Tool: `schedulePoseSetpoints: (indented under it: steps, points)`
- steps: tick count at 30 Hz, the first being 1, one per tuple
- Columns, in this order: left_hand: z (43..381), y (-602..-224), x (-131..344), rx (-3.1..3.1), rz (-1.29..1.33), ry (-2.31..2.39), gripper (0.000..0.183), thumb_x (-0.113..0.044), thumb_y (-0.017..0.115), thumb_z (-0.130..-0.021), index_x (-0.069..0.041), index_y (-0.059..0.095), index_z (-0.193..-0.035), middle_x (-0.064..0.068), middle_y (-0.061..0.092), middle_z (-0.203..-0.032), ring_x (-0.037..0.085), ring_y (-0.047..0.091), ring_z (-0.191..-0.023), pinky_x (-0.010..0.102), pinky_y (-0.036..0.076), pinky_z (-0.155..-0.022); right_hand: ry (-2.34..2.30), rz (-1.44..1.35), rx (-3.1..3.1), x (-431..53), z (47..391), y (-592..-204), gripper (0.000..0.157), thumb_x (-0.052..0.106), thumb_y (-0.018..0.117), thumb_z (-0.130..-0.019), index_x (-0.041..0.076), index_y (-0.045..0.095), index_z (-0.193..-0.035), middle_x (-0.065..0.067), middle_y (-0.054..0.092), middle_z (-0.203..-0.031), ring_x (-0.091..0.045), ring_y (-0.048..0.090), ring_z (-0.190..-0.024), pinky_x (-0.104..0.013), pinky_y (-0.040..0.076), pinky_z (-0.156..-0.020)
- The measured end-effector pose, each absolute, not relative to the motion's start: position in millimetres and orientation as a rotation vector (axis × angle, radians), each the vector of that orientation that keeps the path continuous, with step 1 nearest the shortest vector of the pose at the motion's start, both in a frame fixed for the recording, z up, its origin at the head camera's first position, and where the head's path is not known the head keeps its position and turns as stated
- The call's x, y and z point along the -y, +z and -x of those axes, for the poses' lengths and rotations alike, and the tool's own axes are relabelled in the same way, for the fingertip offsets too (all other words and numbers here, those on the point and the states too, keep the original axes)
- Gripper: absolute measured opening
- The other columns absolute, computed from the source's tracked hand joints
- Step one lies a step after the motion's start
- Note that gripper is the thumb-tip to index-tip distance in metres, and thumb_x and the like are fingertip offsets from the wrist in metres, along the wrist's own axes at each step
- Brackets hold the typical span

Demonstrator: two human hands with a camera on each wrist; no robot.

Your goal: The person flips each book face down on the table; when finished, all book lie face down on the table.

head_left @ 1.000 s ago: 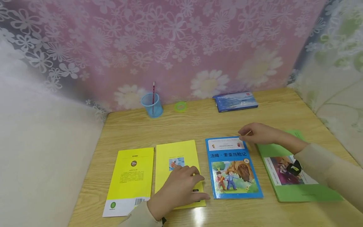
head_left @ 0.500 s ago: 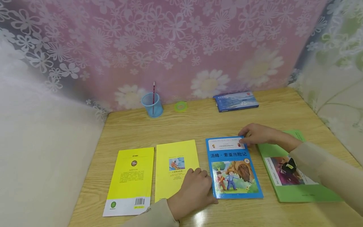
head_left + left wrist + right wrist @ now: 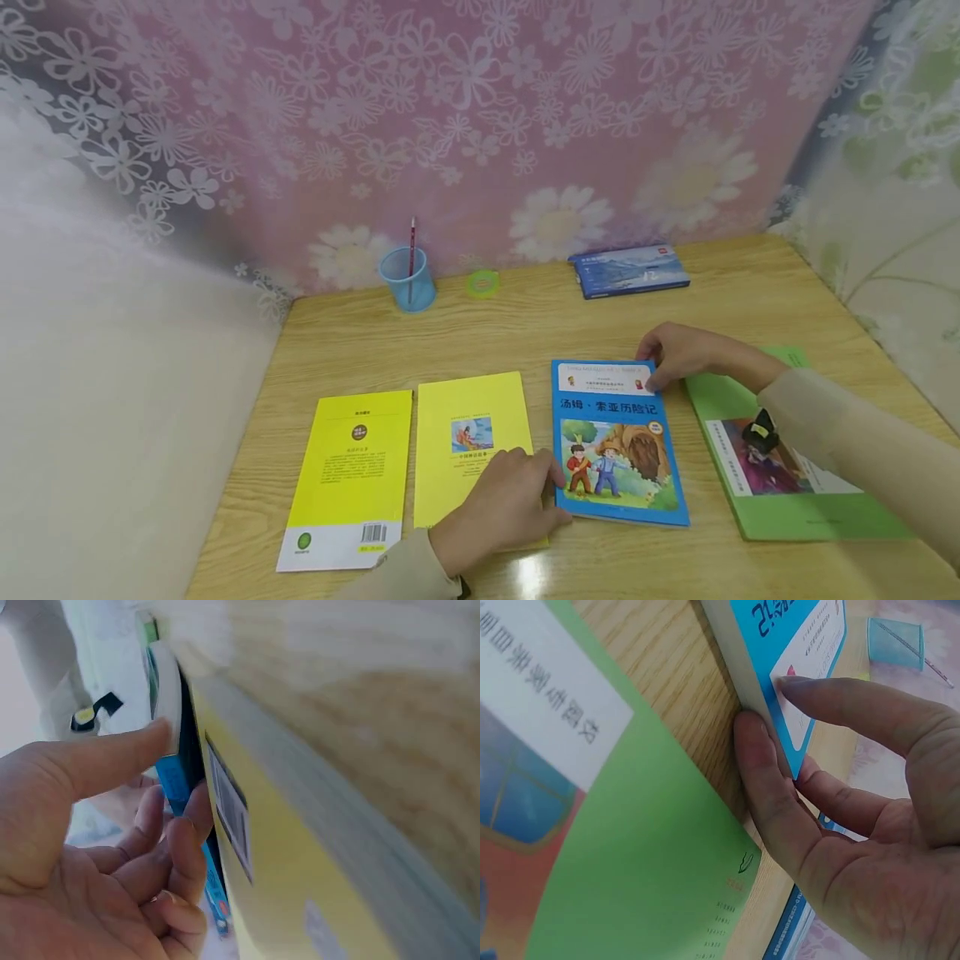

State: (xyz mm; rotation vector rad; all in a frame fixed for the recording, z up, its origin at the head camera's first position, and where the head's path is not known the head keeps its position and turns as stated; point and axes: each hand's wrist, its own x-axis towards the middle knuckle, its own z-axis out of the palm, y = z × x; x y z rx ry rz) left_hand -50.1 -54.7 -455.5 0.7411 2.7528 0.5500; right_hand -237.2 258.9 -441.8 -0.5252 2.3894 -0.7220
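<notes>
Gripping opposite corners of a blue book (image 3: 618,450), a person's two hands meet it cover up, right of the middle of a wooden tabletop (image 3: 352,342). The right hand (image 3: 678,350) pinches its far right corner, thumb on the cover and fingers at the edge; the left hand (image 3: 506,500), partly closed, has its near left corner between thumb and curled fingers. Beneath the left hand lies a yellow book (image 3: 465,450); a yellow-and-white book (image 3: 348,467) lies nearer the tabletop's left edge, a green book (image 3: 765,462) nearer its right. Along the back edge stand a blue cup (image 3: 408,287) holding a pencil (image 3: 412,242), a green ring (image 3: 483,283) and a blue box (image 3: 630,271).
</notes>
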Motion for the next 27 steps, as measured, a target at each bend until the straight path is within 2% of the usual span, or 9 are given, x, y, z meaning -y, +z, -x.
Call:
schedulePoseSetpoints:
  steps: [3,7,9,11,14,17,21,27]
  points:
    - [54,-456,59,-2.646,-0.679,0.759,0.048,-0.036,0.092,-0.082,-0.017,0.065,-0.117,-0.011,0.067,-0.082,-0.001,0.051,-0.073,0.017,0.043,-0.073,-0.737,0.521,-2.376,-261,238,-443,0.038,0.014,0.087,-0.081,-0.003,0.072,-0.111,-0.011,0.072,-0.097,-0.018,0.058,-0.078,-0.032,0.050,-0.069]
    - [57,-457,62,-2.412,-0.456,1.053,0.086,-0.025,0.094,-0.080,-0.011,0.048,-0.151,-0.008,0.069,-0.094,-0.001,0.060,-0.077,0.016,0.051,-0.071,-0.785,0.483,-2.331,-262,237,-443,0.039,0.011,0.085,-0.084,-0.005,0.070,-0.115,-0.012,0.072,-0.098,-0.017,0.061,-0.079,-0.034,0.054,-0.069]
    - [59,-457,63,-2.309,-0.354,1.160,0.096,-0.023,0.094,-0.080,-0.012,0.042,-0.159,-0.007,0.068,-0.096,0.002,0.063,-0.078,0.017,0.055,-0.072,-0.811,0.443,-2.303,-263,237,-441,0.038,0.010,0.084,-0.086,-0.006,0.069,-0.117,-0.013,0.071,-0.098,-0.018,0.063,-0.079,-0.035,0.057,-0.070]
    - [62,-457,63,-2.214,-0.276,1.254,0.093,-0.021,0.094,-0.080,-0.012,0.045,-0.158,-0.006,0.067,-0.096,0.005,0.066,-0.080,0.018,0.058,-0.073,-0.833,0.402,-2.276,-264,237,-440,0.036,0.009,0.082,-0.088,-0.006,0.069,-0.117,-0.013,0.070,-0.098,-0.018,0.065,-0.080,-0.035,0.059,-0.072]
    - [65,-457,64,-2.104,-0.218,1.356,0.078,-0.018,0.091,-0.083,-0.010,0.053,-0.151,-0.003,0.067,-0.099,0.008,0.068,-0.086,0.021,0.060,-0.079,-0.861,0.368,-2.244,-265,237,-439,0.034,0.007,0.080,-0.089,-0.007,0.068,-0.117,-0.014,0.070,-0.099,-0.018,0.066,-0.082,-0.036,0.061,-0.074]
    - [67,-458,67,-1.974,-0.198,1.474,0.068,-0.011,0.086,-0.088,-0.009,0.052,-0.146,0.000,0.070,-0.106,0.012,0.071,-0.094,0.025,0.060,-0.086,-0.903,0.345,-2.200,-267,236,-439,0.037,0.004,0.079,-0.090,-0.010,0.065,-0.121,-0.017,0.069,-0.102,-0.019,0.069,-0.085,-0.036,0.063,-0.077]
    - [66,-458,72,-1.822,-0.190,1.605,0.064,-0.004,0.080,-0.091,-0.015,0.047,-0.145,0.003,0.074,-0.115,0.016,0.075,-0.102,0.029,0.061,-0.089,-0.983,0.340,-2.146,-273,235,-439,0.043,0.002,0.078,-0.091,-0.012,0.060,-0.127,-0.023,0.067,-0.113,-0.021,0.072,-0.094,-0.039,0.065,-0.083]
    - [68,-455,77,-1.748,-0.243,1.735,0.066,0.002,0.074,-0.093,-0.019,0.046,-0.149,0.011,0.074,-0.122,0.022,0.077,-0.106,0.028,0.061,-0.088,-1.068,0.355,-2.123,-288,237,-437,0.050,0.007,0.078,-0.093,-0.009,0.055,-0.135,-0.026,0.058,-0.131,-0.025,0.069,-0.108,-0.039,0.065,-0.086]
